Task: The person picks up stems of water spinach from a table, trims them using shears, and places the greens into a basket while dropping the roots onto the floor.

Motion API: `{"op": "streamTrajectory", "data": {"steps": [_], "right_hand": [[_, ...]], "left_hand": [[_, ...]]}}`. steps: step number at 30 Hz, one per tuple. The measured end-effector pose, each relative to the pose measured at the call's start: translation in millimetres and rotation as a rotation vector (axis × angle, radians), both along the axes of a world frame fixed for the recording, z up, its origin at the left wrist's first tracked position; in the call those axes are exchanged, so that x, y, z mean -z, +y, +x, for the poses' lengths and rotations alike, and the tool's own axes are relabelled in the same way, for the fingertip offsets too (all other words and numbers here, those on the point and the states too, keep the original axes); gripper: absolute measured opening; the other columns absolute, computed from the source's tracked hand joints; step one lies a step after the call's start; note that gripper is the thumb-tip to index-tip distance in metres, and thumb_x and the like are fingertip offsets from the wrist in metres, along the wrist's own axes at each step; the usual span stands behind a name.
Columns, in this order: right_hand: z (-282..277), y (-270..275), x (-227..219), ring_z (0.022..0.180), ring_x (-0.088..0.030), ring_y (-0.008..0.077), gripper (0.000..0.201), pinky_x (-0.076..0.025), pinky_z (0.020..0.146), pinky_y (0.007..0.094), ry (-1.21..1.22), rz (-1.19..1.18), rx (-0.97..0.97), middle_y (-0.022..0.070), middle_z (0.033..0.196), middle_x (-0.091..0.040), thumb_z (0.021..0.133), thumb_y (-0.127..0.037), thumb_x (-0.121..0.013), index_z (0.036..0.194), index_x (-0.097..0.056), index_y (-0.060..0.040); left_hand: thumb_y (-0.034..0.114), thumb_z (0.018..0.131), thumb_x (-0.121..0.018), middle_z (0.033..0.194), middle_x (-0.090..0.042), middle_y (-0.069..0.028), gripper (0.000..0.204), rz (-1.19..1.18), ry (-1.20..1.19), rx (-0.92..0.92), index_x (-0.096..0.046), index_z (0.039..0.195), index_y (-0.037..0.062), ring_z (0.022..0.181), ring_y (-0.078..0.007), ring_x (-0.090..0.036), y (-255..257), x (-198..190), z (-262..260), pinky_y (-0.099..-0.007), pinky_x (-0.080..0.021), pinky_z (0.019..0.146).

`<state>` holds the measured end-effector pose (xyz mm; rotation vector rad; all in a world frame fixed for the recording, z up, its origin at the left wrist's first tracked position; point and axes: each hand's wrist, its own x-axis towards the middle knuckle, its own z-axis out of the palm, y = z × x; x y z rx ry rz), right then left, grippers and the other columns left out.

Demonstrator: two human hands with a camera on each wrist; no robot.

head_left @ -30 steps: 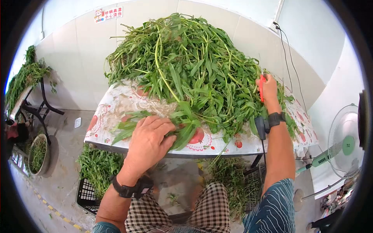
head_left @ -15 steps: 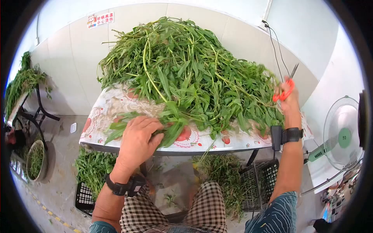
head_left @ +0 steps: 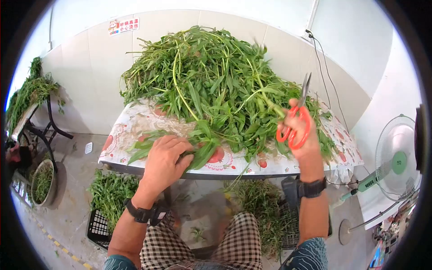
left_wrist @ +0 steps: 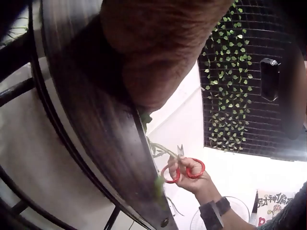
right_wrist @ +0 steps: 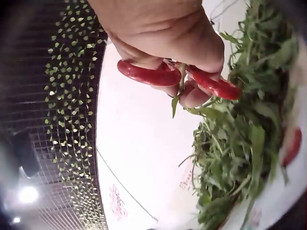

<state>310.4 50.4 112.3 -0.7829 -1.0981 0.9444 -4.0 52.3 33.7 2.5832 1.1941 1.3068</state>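
Note:
A large pile of leafy green stems (head_left: 211,81) covers much of the patterned tablecloth. Near the front edge my left hand (head_left: 165,158) has its fingers and thumb curled round a small leafy bunch (head_left: 204,144). Red-handled scissors (head_left: 308,123) hang on the fingers of my right hand (head_left: 306,141), their blades pointing up and away. That hand also pinches a stem (head_left: 275,108) at the pile's right side. In the right wrist view the stem passes between the red handles (right_wrist: 148,75). The left wrist view shows the right hand (left_wrist: 189,178) beyond the table edge; the bunch is mostly hidden there.
Under the table stand a black crate (head_left: 98,227) of greens at left and another crate (head_left: 290,225) at right. A fan (head_left: 398,157) is at the far right. At far left are a round basin (head_left: 43,184) and a second table with greens (head_left: 33,96).
My right hand swung right with the scissors, then came back left and nearer, now with a stem pinched in its fingers. The left hand stays on its bunch.

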Motion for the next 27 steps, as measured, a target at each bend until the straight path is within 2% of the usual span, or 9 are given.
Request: {"op": "streamTrajectory", "data": {"steps": [4, 8, 10, 14, 18, 19, 22, 23, 27], "right_hand": [[-27.7, -22.6, 33.8, 0.082, -0.061, 0.022, 0.046, -0.052, 0.067, 0.0327, 0.18, -0.079, -0.082, 0.0152, 0.1, -0.057, 0.076, 0.002, -0.059, 0.119, -0.042, -0.0033], [-53.6, -37.6, 60.0, 0.078, -0.061, 0.0224, 0.046, -0.052, 0.067, 0.0339, 0.287, -0.111, -0.161, 0.0178, 0.102, -0.06, 0.076, 0.002, -0.059, 0.119, -0.043, -0.0035], [-67.0, -42.1, 69.6, 0.077, -0.062, 0.0211, 0.044, -0.053, 0.067, 0.0324, 0.302, -0.138, -0.175, 0.0135, 0.098, -0.059, 0.077, 0.001, -0.06, 0.118, -0.045, -0.0036], [-90.0, -54.4, 74.8, 0.076, -0.062, 0.0198, 0.043, -0.053, 0.066, 0.0302, 0.278, -0.194, -0.151, 0.0101, 0.095, -0.058, 0.078, 0.0, -0.06, 0.119, -0.045, -0.0039], [-95.1, -57.2, 74.0, 0.074, -0.06, 0.0194, 0.046, -0.053, 0.067, 0.0324, 0.261, -0.196, -0.175, 0.0105, 0.098, -0.054, 0.078, 0.0, -0.059, 0.12, -0.042, -0.0031], [-94.3, -56.7, 73.7, 0.075, -0.06, 0.0192, 0.046, -0.053, 0.066, 0.0322, 0.256, -0.187, -0.191, 0.0105, 0.098, -0.054, 0.078, -0.001, -0.059, 0.121, -0.041, -0.0031], [-90.6, -55.4, 72.8, 0.077, -0.06, 0.0191, 0.046, -0.051, 0.065, 0.0312, 0.249, -0.209, -0.171, 0.0103, 0.098, -0.055, 0.078, -0.001, -0.058, 0.121, -0.041, -0.0033], [-86.1, -54.1, 73.7, 0.077, -0.059, 0.0191, 0.045, -0.051, 0.065, 0.0308, 0.247, -0.192, -0.159, 0.0101, 0.098, -0.055, 0.078, -0.001, -0.058, 0.12, -0.041, -0.0035], [-58.8, -43.9, 82.8, 0.075, -0.059, 0.0193, 0.045, -0.05, 0.063, 0.0297, 0.279, -0.131, -0.112, 0.0116, 0.098, -0.058, 0.078, -0.001, -0.058, 0.119, -0.042, -0.0028]], "left_hand": [[0.008, 0.072, -0.063, 0.092, -0.063, -0.0096, 0.016, 0.005, -0.015, 0.004, -0.061, 0.087, 0.004, 0.093, -0.0298, -0.056, 0.0, 0.4, -1.4, -0.0388, -0.043, 0.085], [0.004, 0.074, -0.061, 0.09, -0.064, -0.0108, 0.011, 0.0, -0.231, 0.05, -0.061, 0.085, 0.0032, 0.091, -0.0293, -0.058, -3.5, 1.4, 0.5, -0.0366, -0.045, 0.082], [0.004, 0.076, -0.062, 0.089, -0.064, -0.0106, 0.008, -0.036, -0.376, 0.074, -0.061, 0.084, 0.0034, 0.091, -0.0286, -0.058, -12.0, 2.5, 11.0, -0.0361, -0.046, 0.079], [0.005, 0.077, -0.061, 0.092, -0.064, -0.0121, 0.017, 0.123, -0.33, 0.054, -0.06, 0.094, 0.0051, 0.09, -0.0322, -0.06, -19.2, -14.9, 36.0, -0.0371, -0.048, 0.081], [0.012, 0.079, -0.06, 0.091, -0.064, -0.0147, 0.026, -0.184, -0.315, 0.06, -0.056, 0.105, 0.0049, 0.075, -0.0322, -0.062, -0.2, -23.5, 56.8, -0.0372, -0.05, 0.067], [0.011, 0.081, -0.054, 0.084, -0.065, -0.0137, 0.029, -0.184, -0.231, 0.058, -0.055, 0.109, 0.0021, 0.069, -0.0256, -0.063, 9.3, -13.6, 60.9, -0.0336, -0.049, 0.063], [0.01, 0.084, -0.05, 0.077, -0.065, -0.0114, 0.023, -0.453, -0.182, 0.213, -0.057, 0.105, 0.0008, 0.063, -0.0195, -0.061, 20.2, -12.5, 63.7, -0.03, -0.048, 0.06], [0.014, 0.091, -0.045, 0.073, -0.064, -0.0081, 0.021, -0.539, -0.299, 0.276, -0.059, 0.099, -0.0003, 0.06, -0.0127, -0.057, 22.4, -8.3, 61.1, -0.0253, -0.047, 0.057], [0.027, 0.097, -0.042, 0.07, -0.06, -0.002, 0.031, -0.624, -0.742, 0.503, -0.059, 0.096, 0.0021, 0.057, -0.0078, -0.05, 19.2, 1.5, 41.7, -0.0196, -0.041, 0.055]]}}
